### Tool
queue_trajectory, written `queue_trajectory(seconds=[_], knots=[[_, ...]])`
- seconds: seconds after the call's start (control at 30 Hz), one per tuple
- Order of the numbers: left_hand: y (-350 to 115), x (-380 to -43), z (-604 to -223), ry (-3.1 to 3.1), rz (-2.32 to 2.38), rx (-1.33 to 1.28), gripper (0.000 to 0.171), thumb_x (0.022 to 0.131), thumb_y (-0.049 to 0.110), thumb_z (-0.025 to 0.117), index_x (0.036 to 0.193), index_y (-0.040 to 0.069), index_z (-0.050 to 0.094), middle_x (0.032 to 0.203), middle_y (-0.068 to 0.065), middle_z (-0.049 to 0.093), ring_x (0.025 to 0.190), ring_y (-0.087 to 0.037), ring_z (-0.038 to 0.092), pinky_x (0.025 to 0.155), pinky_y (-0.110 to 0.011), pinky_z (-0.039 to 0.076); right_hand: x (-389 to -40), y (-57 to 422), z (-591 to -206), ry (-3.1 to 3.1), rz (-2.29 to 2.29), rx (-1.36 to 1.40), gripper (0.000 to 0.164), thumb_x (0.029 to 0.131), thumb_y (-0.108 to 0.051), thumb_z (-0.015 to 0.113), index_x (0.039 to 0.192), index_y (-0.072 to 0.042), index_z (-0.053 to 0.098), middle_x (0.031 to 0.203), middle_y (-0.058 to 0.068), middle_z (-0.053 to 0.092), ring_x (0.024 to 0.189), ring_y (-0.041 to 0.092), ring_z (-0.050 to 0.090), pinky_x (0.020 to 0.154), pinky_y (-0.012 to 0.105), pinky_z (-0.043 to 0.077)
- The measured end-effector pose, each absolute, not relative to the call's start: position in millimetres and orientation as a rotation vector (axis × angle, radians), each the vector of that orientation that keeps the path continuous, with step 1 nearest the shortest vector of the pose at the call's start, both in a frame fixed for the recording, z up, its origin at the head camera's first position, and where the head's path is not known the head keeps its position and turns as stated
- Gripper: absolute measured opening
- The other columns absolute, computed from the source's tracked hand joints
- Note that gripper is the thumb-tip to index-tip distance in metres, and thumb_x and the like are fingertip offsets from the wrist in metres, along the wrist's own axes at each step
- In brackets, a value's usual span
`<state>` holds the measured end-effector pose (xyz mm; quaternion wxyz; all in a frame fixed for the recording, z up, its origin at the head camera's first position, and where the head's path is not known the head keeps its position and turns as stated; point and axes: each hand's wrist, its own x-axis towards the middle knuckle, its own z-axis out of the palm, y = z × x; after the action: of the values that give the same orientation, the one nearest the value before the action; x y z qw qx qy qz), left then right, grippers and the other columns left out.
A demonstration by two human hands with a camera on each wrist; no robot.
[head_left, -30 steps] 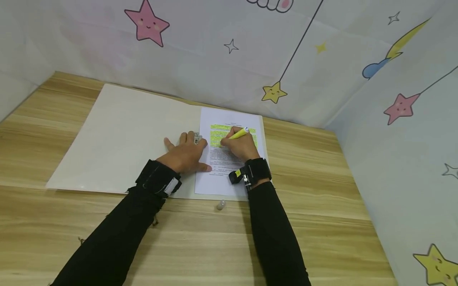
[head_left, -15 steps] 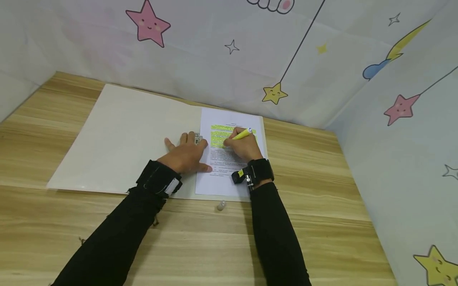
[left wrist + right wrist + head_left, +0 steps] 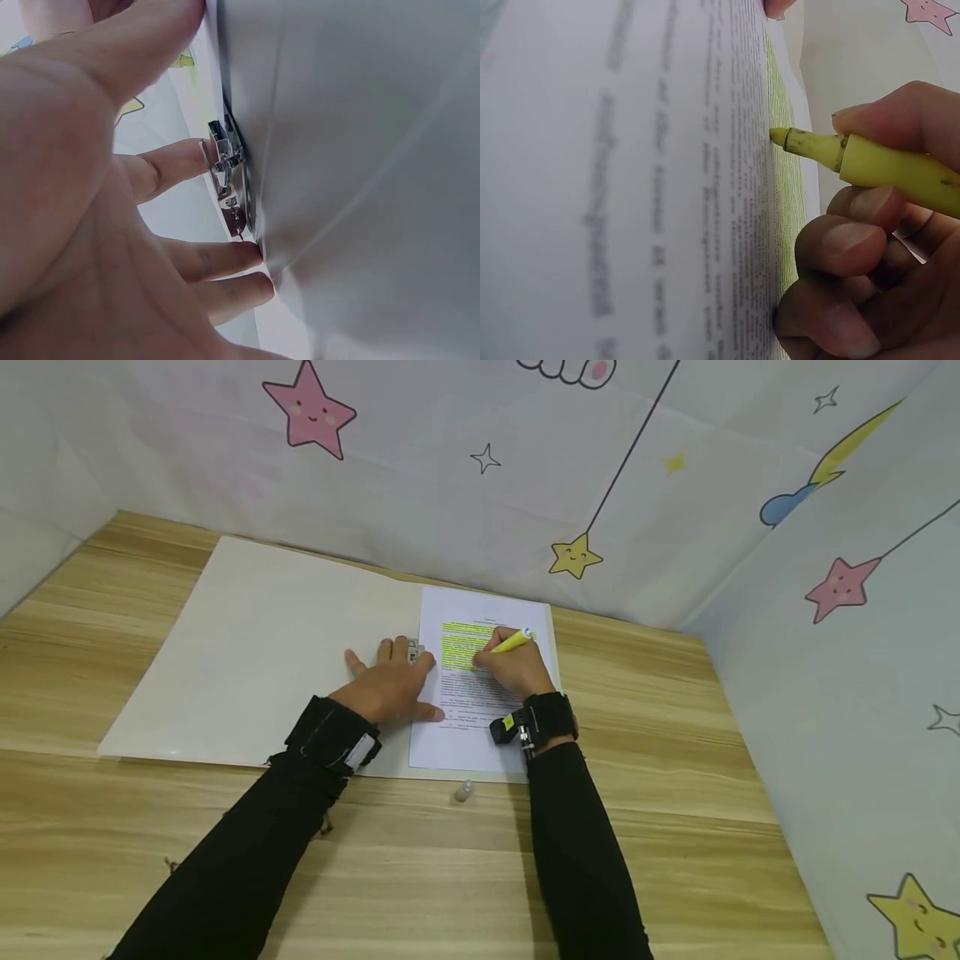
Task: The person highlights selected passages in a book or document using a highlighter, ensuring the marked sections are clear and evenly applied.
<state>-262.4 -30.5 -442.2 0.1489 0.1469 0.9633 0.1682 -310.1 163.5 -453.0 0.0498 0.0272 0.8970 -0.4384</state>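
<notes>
My right hand point(image 3: 517, 668) pinches a yellow highlighter point(image 3: 513, 641) over a printed sheet point(image 3: 480, 747). In the right wrist view the highlighter point(image 3: 889, 166) has its tip on the page, at the lower edge of the yellow-marked lines point(image 3: 786, 217). My left hand point(image 3: 387, 689) lies with fingers spread across the middle of an opened white folder point(image 3: 262, 635), its thumb on the sheet's left margin. Beside its index finger is a metal clip point(image 3: 226, 169), which bears the sheet's left edge. Part of the text is hidden under my right hand.
A small clear cap point(image 3: 464, 790) lies on the wooden table point(image 3: 420, 877) just below the folder. White fabric walls point(image 3: 420, 502) with printed stars stand along the back and right side.
My right hand has slid a little to the right with the highlighter, and the yellow marking on the lowest line reaches further right. My left hand has stayed in place.
</notes>
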Motion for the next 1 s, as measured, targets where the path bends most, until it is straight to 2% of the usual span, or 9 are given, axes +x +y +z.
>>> queue_trajectory(seconds=[0.3,0.63,1.0], knots=[[-31.6,-262.6,-442.6,2.772,0.481,0.423,0.08,0.082,0.047,0.078,0.144,0.009,0.045,0.149,-0.031,0.03,0.137,-0.049,0.027,0.102,-0.086,0.01,-311.2,166.4,-452.4,2.739,-1.319,0.074,0.023,0.077,-0.011,0.076,0.066,-0.012,0.056,0.079,0.002,0.06,0.066,0.016,0.051,0.051,0.026,0.034],[-31.6,-261.5,-441.7,2.772,0.491,0.434,0.08,0.082,0.047,0.078,0.144,0.009,0.046,0.149,-0.031,0.029,0.138,-0.049,0.026,0.102,-0.086,0.01,-309.2,168.5,-448.5,2.732,-1.304,0.126,0.022,0.077,-0.011,0.076,0.067,-0.013,0.056,0.086,0.005,0.062,0.07,0.019,0.053,0.052,0.027,0.036],[-31.4,-262.1,-441.5,2.762,0.484,0.428,0.08,0.082,0.047,0.077,0.144,0.009,0.045,0.15,-0.031,0.028,0.139,-0.049,0.024,0.103,-0.086,0.01,-306.4,172.8,-446.2,2.753,-1.301,0.093,0.025,0.078,-0.01,0.074,0.066,-0.014,0.052,0.072,0.001,0.054,0.064,0.016,0.048,0.052,0.027,0.033]])
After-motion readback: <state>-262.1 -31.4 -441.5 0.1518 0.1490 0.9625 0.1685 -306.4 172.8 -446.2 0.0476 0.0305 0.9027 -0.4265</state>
